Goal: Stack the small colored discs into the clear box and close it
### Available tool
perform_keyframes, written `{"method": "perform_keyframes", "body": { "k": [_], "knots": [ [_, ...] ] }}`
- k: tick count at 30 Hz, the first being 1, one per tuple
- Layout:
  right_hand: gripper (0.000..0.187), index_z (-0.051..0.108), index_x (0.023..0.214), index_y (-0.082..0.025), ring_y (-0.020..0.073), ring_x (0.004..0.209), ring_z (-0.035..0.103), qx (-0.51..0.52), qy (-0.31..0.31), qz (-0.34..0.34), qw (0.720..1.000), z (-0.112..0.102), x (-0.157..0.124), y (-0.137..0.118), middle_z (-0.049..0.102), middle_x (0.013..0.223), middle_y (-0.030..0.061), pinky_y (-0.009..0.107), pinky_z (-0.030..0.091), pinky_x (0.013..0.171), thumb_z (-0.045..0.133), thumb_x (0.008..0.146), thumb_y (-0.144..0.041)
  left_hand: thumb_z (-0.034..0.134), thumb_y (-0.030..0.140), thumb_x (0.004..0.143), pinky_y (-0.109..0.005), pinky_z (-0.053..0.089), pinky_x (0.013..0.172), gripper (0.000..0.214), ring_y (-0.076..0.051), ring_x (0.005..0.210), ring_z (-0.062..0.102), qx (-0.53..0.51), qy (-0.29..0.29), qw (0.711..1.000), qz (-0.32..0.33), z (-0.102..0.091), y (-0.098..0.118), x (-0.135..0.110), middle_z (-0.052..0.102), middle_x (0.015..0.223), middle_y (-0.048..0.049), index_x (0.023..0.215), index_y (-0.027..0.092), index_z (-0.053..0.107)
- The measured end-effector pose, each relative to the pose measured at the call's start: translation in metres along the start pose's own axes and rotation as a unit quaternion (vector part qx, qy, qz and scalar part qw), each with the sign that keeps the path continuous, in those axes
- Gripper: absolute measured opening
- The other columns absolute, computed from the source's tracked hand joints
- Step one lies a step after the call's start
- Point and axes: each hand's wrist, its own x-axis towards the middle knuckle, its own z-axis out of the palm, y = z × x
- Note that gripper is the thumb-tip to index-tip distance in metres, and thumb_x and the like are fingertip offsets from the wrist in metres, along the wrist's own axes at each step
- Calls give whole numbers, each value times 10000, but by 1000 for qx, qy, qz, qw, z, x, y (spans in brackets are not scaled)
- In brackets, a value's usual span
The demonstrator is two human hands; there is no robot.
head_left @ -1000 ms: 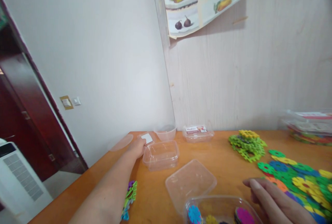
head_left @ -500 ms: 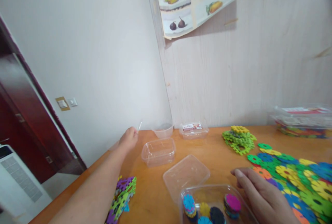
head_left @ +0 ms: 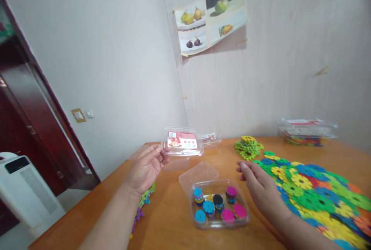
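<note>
My left hand (head_left: 149,165) grips the left corner of a clear plastic lid (head_left: 185,152) with a red and white label, held up above the table and facing me. Below, a clear plastic box (head_left: 218,225) stands uncovered, with several short stacks of notched discs in it: blue (head_left: 209,207), black (head_left: 218,201) and pink (head_left: 231,193). To the right of this box hovers my right hand (head_left: 256,182), fingers loosely curled and a little apart, with nothing visible in them. Behind the box a clear flat lid (head_left: 198,176) lies on the table.
Loose coloured flower discs (head_left: 315,192) spread over the right side. Green and yellow interlocking pieces (head_left: 248,148) are piled at the back. A filled clear box (head_left: 307,132) stands back right, another labelled box (head_left: 211,138) by the wall. Purple and green pieces (head_left: 142,207) lie beside my left forearm.
My left hand has brought the labelled lid inward and turned its face towards me; before, it showed only as a thin edge. My right hand stays beside the box. The view has shifted.
</note>
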Motion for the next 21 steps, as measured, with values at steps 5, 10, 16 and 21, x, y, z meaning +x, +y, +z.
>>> {"method": "perform_keyframes", "body": {
  "k": [5,10,16,21],
  "knots": [
    [514,597,1151,-182,161,671,578,135,-79,56,986,-5,-5,-33,672,869,59,250,387,527,468,878,-597,658,251,823,-298,522,782,114,-179,898,641,-58,-24,995,-77,46,-37,-50,682,958,-90,893,163,638],
    [534,539,1224,-156,90,489,427,170,-123,82,974,-4,-6,-37,547,636,-50,216,327,475,567,828,-513,711,299,773,-284,511,738,183,-170,851,641,-43,3,994,-96,61,-60,-77,680,920,-78,868,165,631],
    [367,643,1042,-129,152,594,573,2,-152,88,984,-2,-1,-14,608,616,-3,236,412,548,475,819,-367,720,383,716,-255,468,742,275,-145,819,640,80,222,972,4,50,-91,-79,697,861,-52,854,156,651],
    [325,687,983,-148,211,760,647,-94,-141,88,982,-1,0,2,694,750,51,262,445,637,522,758,-315,643,380,780,-319,456,912,292,-191,1003,649,50,252,966,-10,56,-122,-69,710,1048,-113,956,151,680]
  ]
}}
